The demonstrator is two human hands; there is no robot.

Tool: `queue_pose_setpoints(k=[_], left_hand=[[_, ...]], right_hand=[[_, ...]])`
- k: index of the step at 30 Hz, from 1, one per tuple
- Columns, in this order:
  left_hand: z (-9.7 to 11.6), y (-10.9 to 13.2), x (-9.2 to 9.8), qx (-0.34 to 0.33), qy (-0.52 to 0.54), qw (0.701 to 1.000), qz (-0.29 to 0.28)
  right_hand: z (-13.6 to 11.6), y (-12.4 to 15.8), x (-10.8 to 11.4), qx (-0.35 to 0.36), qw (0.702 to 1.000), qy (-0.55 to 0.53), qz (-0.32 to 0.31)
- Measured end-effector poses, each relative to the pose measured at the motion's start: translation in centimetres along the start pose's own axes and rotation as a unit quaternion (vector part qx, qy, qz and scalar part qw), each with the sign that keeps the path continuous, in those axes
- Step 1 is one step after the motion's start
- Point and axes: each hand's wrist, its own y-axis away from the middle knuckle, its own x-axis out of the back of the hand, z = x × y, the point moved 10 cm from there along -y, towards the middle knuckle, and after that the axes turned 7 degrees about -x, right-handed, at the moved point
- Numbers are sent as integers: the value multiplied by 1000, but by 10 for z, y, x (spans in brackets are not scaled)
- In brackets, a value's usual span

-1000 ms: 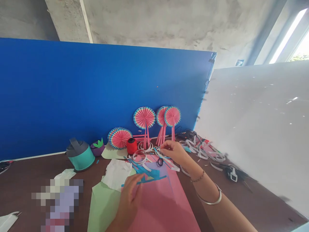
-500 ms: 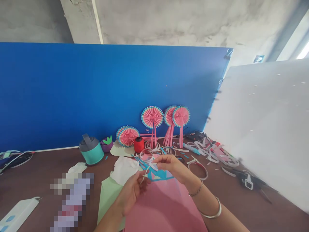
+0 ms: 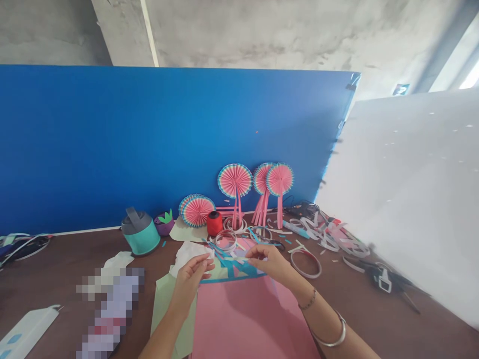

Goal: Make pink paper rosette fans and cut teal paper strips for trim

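Note:
Between my hands a thin pale strip (image 3: pixel 235 259) is stretched level above the papers. My left hand (image 3: pixel 192 279) is closed, thumb and fingers together near the strip's left end; what it grips is too small to make out. My right hand (image 3: pixel 267 262) pinches the strip's right end. Below them lies a large pink sheet (image 3: pixel 247 319), with blue, pink and green paper pieces (image 3: pixel 243 269) along its far edge. Rolled strips (image 3: pixel 225 240) sit just beyond my hands. Crumpled white paper (image 3: pixel 187 253) and a green sheet (image 3: pixel 163 309) lie on the left.
Pink pleated paper fans (image 3: pixel 235 180) lean against the blue panel (image 3: pixel 149 139). A red spool (image 3: pixel 214 224), a teal container (image 3: pixel 140 235) and a purple pot (image 3: pixel 164 227) stand at the back. Curled strips (image 3: pixel 329 237) and a dark tool (image 3: pixel 385 281) lie right, a power strip (image 3: pixel 30 331) left.
My left hand has moved up and left, and my right hand slightly right. The strip, bunched and hanging before, is now pulled out straight between them.

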Motion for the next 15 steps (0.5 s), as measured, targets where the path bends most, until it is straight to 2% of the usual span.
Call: queue_pose_setpoints(k=[2,4,7,9,11,15], left_hand=[[-4,-1,1,-21,-40,999,2],[3,1,-4,-86,-90,992,-18],[23,15,-25,-204,-157,962,-88],[29,25,-40,-230,-194,943,-140],[33,34,-49,-250,-225,927,-166],[47,47,-56,-341,-287,884,-142]], right_hand=[[1,2,-6,-2,998,-51,-31],[0,6,-13,-7,991,-115,-67],[-6,12,-25,-2,973,-198,-115],[-13,16,-32,12,965,-222,-141],[-18,20,-38,18,961,-224,-164],[-24,26,-49,24,958,-204,-201]])
